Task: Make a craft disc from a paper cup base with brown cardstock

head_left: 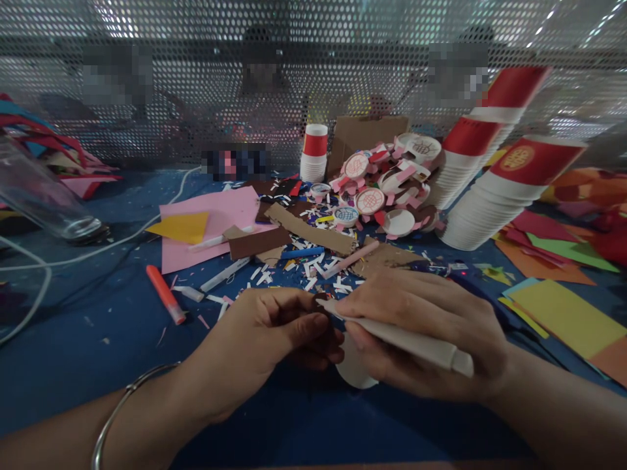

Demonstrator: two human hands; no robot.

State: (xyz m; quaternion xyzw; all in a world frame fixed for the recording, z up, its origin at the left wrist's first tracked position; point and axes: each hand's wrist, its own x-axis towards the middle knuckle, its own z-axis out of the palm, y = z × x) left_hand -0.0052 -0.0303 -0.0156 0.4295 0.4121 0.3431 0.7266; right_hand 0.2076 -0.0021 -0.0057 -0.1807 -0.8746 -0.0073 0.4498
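Note:
My right hand (416, 333) is closed round a white marker-like pen (406, 336), its pointed tip aimed left. That tip meets or nearly meets a small dark brown piece (321, 299), which looks like paper, at the fingertips of my left hand (279, 333). The left fingers are curled together and hide most of the piece. Below and between both hands shows a white rounded thing (356, 365), perhaps a paper cup or disc, partly covered by the right fingers. I cannot tell whether a finger holds it.
White paper scraps (313, 267), brown cardboard strips (308, 228) and an orange marker (165, 294) lie ahead. Paper-cup stacks (509, 189) and a heap of cup-bottom crafts (386, 183) stand behind, near a perforated metal screen (294, 98). Coloured paper (563, 313) lies right; a glass (49, 196) left.

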